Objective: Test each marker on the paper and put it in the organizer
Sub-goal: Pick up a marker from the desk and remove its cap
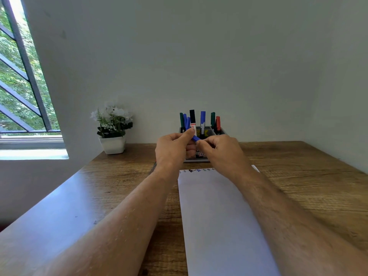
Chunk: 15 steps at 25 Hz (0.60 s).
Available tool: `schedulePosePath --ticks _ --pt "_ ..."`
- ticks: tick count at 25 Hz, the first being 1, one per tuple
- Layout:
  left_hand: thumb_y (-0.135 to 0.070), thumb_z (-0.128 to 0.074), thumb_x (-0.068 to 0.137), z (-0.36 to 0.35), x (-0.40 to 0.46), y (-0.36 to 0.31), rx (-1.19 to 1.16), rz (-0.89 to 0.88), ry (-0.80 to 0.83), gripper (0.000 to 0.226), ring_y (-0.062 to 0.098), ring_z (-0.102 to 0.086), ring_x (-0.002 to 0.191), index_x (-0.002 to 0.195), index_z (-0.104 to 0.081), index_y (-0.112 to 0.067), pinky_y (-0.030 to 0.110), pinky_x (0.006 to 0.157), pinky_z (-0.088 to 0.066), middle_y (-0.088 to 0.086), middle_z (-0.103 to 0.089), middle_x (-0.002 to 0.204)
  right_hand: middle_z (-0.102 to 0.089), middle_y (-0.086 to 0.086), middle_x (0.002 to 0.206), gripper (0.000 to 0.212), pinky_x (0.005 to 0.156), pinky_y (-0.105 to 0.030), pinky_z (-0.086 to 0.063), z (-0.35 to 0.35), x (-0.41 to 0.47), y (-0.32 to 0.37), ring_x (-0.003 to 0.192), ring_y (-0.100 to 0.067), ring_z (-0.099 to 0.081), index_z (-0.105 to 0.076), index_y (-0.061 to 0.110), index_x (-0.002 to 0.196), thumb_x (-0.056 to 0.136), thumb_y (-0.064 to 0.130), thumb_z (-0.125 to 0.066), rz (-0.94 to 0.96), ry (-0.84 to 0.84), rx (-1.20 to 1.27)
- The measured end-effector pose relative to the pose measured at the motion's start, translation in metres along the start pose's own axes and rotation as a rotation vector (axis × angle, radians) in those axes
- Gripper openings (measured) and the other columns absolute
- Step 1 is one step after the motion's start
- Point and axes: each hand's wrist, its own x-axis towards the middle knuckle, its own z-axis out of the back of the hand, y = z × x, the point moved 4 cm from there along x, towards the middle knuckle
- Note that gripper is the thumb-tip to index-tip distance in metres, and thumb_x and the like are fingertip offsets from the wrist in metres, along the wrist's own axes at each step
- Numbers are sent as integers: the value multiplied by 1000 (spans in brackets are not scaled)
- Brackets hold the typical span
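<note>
Both the left hand (172,145) and right hand (216,147) pinch a blue marker (196,138) above the paper (221,216), whose top edge carries small test marks, while several markers already stand in the organizer (220,130), so more testing probably remains.

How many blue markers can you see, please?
4: two in the organizer's left compartment, one centre, one held between both hands. Others may be hidden.
</note>
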Motion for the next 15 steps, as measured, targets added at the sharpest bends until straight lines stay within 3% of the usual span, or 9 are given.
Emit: schedulePosePath --ticks 6,10,15 --pt "-31 -71 88 2 2 -2 -50 36 -4 27 10 -56 52 93 -74 -5 22 54 -49 2 -65 63 -60 9 61 33 48 -22 -41 2 0 10 51 -8 -55 -68 24 86 96 49 -50 28 -5 -121" --pt "-25 -69 90 5 4 -5 -110 55 -15 21 9 -50 47 91 -72 -4 18 47 -46 1 -59 59 -56 6 57 42 46 -23 -35 7 -1 10 48 -7 -49 -60 26 70 95 57 -46 19 -5 -163" --pt "-22 -69 90 7 4 -6 -116 33 -1 16 9 -53 48 93 -68 -6 19 46 -48 3 -63 61 -59 9 65 32 50 -20 -35 9 -5 4 55 -5 -53 -63 26 82 97 51 -48 23 36 -123"
